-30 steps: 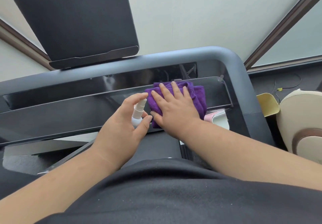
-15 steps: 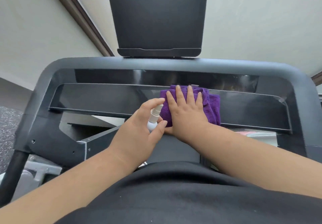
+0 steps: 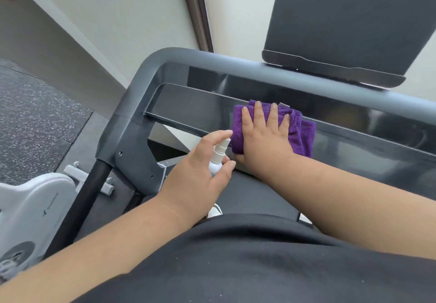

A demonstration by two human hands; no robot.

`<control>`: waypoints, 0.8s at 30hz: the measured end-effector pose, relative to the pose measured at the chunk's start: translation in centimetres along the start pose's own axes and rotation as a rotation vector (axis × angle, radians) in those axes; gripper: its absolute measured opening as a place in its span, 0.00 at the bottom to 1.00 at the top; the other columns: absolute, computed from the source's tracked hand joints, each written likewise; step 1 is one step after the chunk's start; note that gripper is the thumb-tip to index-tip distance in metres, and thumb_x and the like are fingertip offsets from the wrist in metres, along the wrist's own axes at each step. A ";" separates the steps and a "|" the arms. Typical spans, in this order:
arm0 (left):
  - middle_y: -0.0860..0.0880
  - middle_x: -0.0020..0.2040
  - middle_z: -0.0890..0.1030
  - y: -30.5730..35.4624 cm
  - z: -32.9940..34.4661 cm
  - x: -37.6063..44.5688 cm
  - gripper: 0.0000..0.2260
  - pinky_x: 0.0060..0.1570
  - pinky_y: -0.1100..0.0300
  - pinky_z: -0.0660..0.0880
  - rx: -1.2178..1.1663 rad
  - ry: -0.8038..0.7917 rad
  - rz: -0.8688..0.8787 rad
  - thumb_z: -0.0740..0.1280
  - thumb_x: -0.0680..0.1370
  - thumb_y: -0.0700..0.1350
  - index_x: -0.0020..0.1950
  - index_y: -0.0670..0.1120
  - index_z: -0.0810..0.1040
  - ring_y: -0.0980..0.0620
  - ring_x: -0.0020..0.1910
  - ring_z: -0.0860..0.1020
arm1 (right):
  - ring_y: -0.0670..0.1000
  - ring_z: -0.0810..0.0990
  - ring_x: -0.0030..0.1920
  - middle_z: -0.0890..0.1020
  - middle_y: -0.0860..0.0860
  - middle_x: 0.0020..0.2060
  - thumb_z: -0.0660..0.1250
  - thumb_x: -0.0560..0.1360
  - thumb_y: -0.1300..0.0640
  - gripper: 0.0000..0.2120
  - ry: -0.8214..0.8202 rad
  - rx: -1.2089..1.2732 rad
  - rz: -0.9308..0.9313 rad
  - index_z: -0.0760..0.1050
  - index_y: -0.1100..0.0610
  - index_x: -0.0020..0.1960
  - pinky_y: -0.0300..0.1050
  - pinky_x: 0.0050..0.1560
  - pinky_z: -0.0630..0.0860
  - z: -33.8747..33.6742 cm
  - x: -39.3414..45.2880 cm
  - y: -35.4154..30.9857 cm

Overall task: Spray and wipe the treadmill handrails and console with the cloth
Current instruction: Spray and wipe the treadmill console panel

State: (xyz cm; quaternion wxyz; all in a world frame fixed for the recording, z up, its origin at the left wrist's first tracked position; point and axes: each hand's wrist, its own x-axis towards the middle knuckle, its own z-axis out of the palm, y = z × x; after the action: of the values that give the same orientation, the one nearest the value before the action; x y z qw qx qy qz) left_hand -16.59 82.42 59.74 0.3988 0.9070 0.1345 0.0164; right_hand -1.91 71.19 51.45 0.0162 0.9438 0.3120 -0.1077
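A folded purple cloth point(image 3: 298, 133) lies on the glossy black console panel point(image 3: 193, 114) of the treadmill. My right hand point(image 3: 264, 137) presses flat on the cloth with straight, spread fingers. Just left of it, my left hand point(image 3: 200, 173) grips a small white spray bottle point(image 3: 218, 156), nozzle up, forefinger curled over the top. The grey handrail point(image 3: 151, 67) curves round the console's left corner and runs along its far side. A dark tablet holder point(image 3: 349, 24) rises above the rail at the upper right.
A pale grey machine point(image 3: 30, 208) stands at the lower left beside the treadmill's black upright point(image 3: 87, 196). Speckled dark floor mat point(image 3: 35, 118) lies on the left. A beige wall with a brown strip point(image 3: 198, 12) is behind. My black shirt fills the bottom.
My right hand has slid the cloth leftward along the console panel, with my left hand and bottle moving alongside. My view has swung left, showing the console's left corner.
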 end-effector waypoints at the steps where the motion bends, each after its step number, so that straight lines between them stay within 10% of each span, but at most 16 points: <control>1: 0.60 0.48 0.78 -0.7 -0.7 -0.1 0.24 0.50 0.64 0.72 0.000 0.003 -0.004 0.65 0.77 0.54 0.64 0.77 0.60 0.55 0.46 0.78 | 0.72 0.42 0.76 0.45 0.61 0.79 0.61 0.70 0.28 0.53 0.000 0.001 -0.006 0.39 0.55 0.80 0.75 0.71 0.47 -0.1 0.7 -1.0; 15: 0.58 0.48 0.80 -10.3 -9.5 -0.5 0.22 0.48 0.71 0.71 -0.026 0.071 -0.061 0.66 0.76 0.53 0.65 0.72 0.64 0.58 0.48 0.78 | 0.70 0.41 0.77 0.44 0.60 0.80 0.36 0.67 0.37 0.45 -0.019 0.015 -0.152 0.39 0.56 0.80 0.74 0.73 0.44 -2.4 8.8 -14.9; 24: 0.64 0.50 0.78 -13.3 -12.0 0.2 0.22 0.46 0.78 0.67 -0.025 0.141 -0.028 0.64 0.74 0.58 0.64 0.77 0.61 0.63 0.49 0.77 | 0.68 0.46 0.78 0.48 0.57 0.80 0.54 0.80 0.43 0.37 0.017 -0.067 -0.308 0.40 0.55 0.80 0.70 0.74 0.49 -1.6 8.9 -18.0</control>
State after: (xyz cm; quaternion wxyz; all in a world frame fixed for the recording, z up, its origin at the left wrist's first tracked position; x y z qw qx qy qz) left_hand -21.11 99.72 58.21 0.4000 0.8965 0.1745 0.0764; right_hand -5.25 91.03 51.76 0.0281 0.8845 0.4568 -0.0902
